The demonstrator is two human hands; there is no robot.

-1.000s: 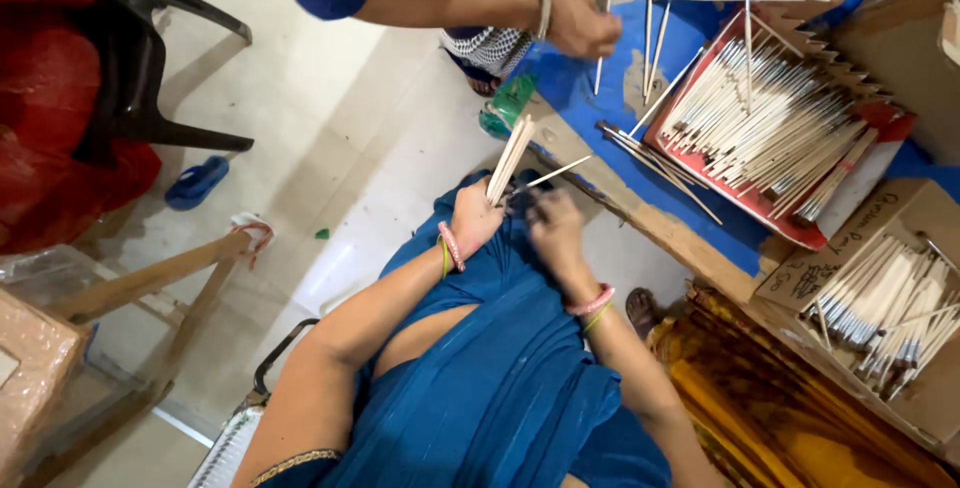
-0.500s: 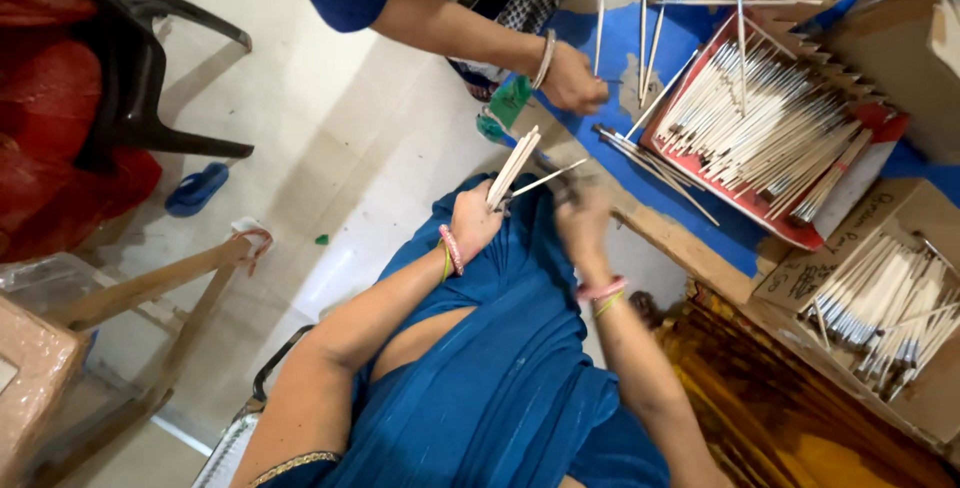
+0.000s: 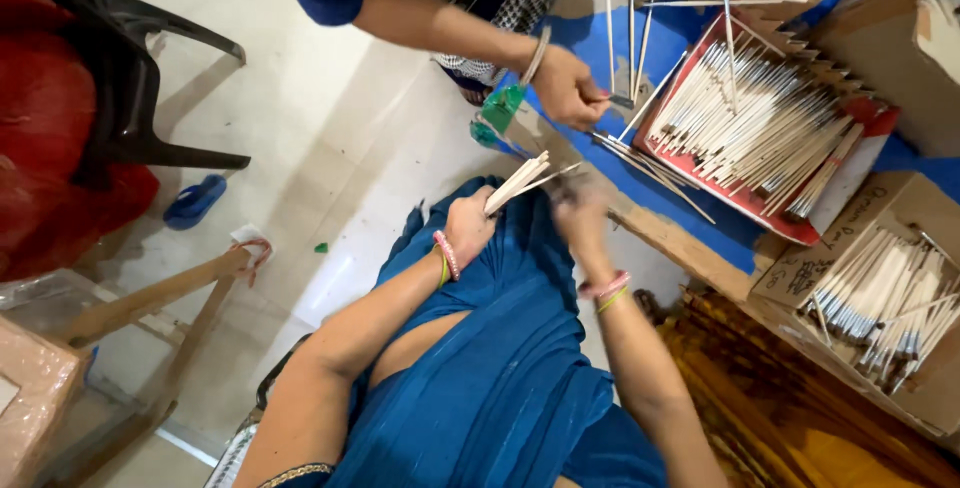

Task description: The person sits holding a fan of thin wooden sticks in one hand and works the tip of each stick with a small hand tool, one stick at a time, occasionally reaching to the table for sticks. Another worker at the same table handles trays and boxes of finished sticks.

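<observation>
My left hand (image 3: 468, 225) grips a small bundle of pale wooden sticks (image 3: 518, 182) that point up toward the table edge. My right hand (image 3: 582, 216) is blurred beside the bundle's tips, near the wooden table edge (image 3: 668, 238); whether it pinches a stick I cannot tell. A red tray (image 3: 742, 196) on the blue table cover holds several white sticks with dark tips. Across from me another person's hand (image 3: 566, 86) holds sticks upright above the blue cover.
A brown cardboard box (image 3: 800, 270) with several more sticks sits at the right. A black plastic chair (image 3: 150, 98) and red cloth are at the left, a blue slipper (image 3: 194, 200) on the pale floor, a wooden frame (image 3: 150, 300) lower left.
My right hand has shifted right, away from the bundle and toward the table edge. The other person's hand has moved toward me with its sticks. The view has tilted slightly.
</observation>
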